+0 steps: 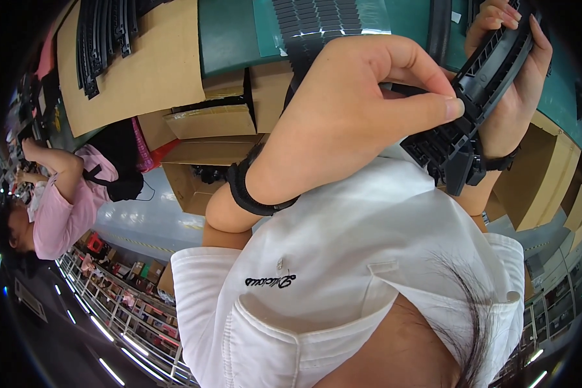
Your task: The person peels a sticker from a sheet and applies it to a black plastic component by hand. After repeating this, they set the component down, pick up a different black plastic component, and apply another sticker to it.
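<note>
A long, curved black plastic part with ribbed edges is held tilted in front of my chest. My right hand wraps around it from the far right, fingers over its upper end. My left hand reaches across from the left, its thumb and index finger pinched together at the part's near edge. Whether a smaller piece sits between those fingertips is hidden. At the part's lower end is a blocky black bracket-like section. Black bands circle both wrists.
A teal work surface carries a cardboard sheet with several black curved strips, and rows of black slatted pieces on clear plastic. Open cardboard boxes stand below its edge. A person in pink works at the left.
</note>
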A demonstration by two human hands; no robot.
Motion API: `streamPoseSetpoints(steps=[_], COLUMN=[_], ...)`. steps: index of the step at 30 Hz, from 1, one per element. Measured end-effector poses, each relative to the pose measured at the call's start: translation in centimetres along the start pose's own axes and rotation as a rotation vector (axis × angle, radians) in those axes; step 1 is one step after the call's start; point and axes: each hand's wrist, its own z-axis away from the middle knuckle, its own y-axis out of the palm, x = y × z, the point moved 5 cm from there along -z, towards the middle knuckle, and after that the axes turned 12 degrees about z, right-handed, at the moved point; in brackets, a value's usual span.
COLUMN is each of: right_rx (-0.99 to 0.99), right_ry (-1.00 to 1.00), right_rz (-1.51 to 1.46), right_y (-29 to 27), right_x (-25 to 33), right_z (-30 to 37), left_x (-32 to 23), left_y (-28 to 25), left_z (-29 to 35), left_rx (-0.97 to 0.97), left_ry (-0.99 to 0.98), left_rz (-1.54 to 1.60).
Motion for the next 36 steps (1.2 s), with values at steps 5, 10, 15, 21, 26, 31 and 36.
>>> streamPoseSetpoints(steps=[5,10,15,21,26,31,36], right_rx=[-0.003,-0.016,-0.021,-0.032,-0.040,-0.050,-0.071], right_ry=[0.033,0.026,0.017,-0.031,-0.094,-0.102,-0.140], right_rz=[-0.031,-0.015,-0.007,0.029,0.091,0.068,0.073], right_y=[-0.51,-0.29,-0.50,-0.57,-0.87,-0.63,-0.69], right_x=[-0.03,-0.16,0.11,0.32,0.58,0.37,0.41], right_z=[-0.50,-0.44,-0.49,-0.16,-0.07,0.07,-0.21], left_x=[-0.14,-0.10,-0.01,-0.06,-0.13,-0.10,-0.47], left_y=[-0.07,-0.03,0.11,0.45,0.62,0.48,0.53], left_z=[-0.02,0.08,0.14,0.28,0.19,0.09,0.24], left_rx=[0.001,-0.015,-0.025,-0.014,-0.011,0.010,-0.008], left_ry=[-0.009,0.013,0.020,0.000,0.050,0.055,0.059], left_rz=[-0.039,-0.014,0.017,-0.001,0.003,0.013,-0.013])
